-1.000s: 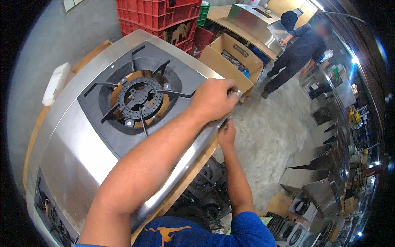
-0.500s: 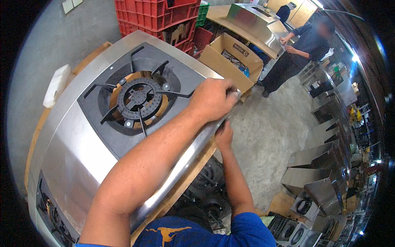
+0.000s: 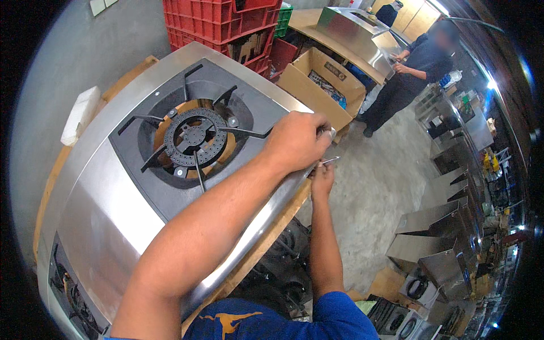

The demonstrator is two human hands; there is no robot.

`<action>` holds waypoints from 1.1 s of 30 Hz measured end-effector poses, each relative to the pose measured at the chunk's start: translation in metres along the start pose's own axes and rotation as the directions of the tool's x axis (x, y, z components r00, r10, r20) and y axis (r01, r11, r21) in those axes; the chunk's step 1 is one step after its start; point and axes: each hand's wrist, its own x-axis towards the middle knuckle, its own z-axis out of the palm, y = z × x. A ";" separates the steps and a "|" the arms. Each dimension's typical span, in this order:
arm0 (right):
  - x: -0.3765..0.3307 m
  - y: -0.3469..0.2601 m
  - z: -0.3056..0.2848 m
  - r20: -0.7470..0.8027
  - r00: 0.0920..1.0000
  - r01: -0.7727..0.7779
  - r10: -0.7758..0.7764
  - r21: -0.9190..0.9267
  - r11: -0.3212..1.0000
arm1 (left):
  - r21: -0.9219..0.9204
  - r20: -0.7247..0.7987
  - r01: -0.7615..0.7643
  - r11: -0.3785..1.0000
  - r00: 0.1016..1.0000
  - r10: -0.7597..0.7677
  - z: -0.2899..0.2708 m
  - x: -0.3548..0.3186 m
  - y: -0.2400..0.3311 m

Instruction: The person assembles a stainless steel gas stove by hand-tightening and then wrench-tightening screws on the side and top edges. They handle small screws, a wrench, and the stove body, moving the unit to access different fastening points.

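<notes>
A stainless-steel gas stove (image 3: 99, 187) lies in front of me, with a black burner (image 3: 194, 135) and pan supports toward its far end. My left arm reaches across the stove top. At its front right edge, the fingers of my left hand (image 3: 299, 140) are closed round a silver knob-like piece (image 3: 332, 134), mostly hidden by the fingers. Just below, beside the front edge, my right hand (image 3: 322, 180) pinches a thin shiny metal piece (image 3: 331, 160); its exact kind is unclear. A second burner (image 3: 72, 294) shows at the near left.
Red crates (image 3: 218, 25) stand behind the stove, and an open cardboard box (image 3: 323, 90) of parts beyond its right end. Farther off, a person (image 3: 416, 73) works at a table (image 3: 303, 21). Steel panels (image 3: 430, 221) line the right side. A white block (image 3: 80, 116) lies by the wall.
My right hand has come out from under the front edge, and the thin shiny piece now shows in its fingers. My left hand stays at the knob-like piece.
</notes>
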 end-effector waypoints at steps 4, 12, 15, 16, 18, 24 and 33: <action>-0.043 -0.011 0.007 0.229 0.940 0.342 -0.254 -0.646 0.682 | 0.007 -0.003 -0.002 1.000 1.000 0.002 0.000 0.000 0.004; -0.042 0.000 0.013 0.190 0.860 0.488 -0.474 -0.579 0.653 | 0.017 0.027 0.039 0.999 0.999 -0.039 0.000 0.001 0.004; 0.010 0.017 0.011 0.109 0.989 0.132 -0.099 -0.354 0.926 | 0.001 0.025 0.015 1.000 1.000 -0.015 0.002 0.001 0.002; 0.026 0.021 0.011 0.130 0.988 -0.054 0.086 -0.231 0.971 | -0.001 0.014 -0.002 1.000 1.000 0.002 0.002 0.001 0.002; 0.044 0.023 0.015 0.139 0.986 -0.047 0.090 -0.286 0.957 | 0.006 0.003 -0.026 1.000 1.000 0.026 0.001 0.002 0.002; -0.014 -0.027 0.010 0.067 0.882 0.425 -0.467 -0.543 0.724 | 0.018 0.011 -0.026 0.999 1.000 0.026 0.002 0.001 0.004; -0.056 -0.064 0.009 0.308 0.838 0.533 -0.450 -0.639 0.555 | -0.012 0.024 0.032 0.999 0.999 -0.031 0.002 0.002 0.011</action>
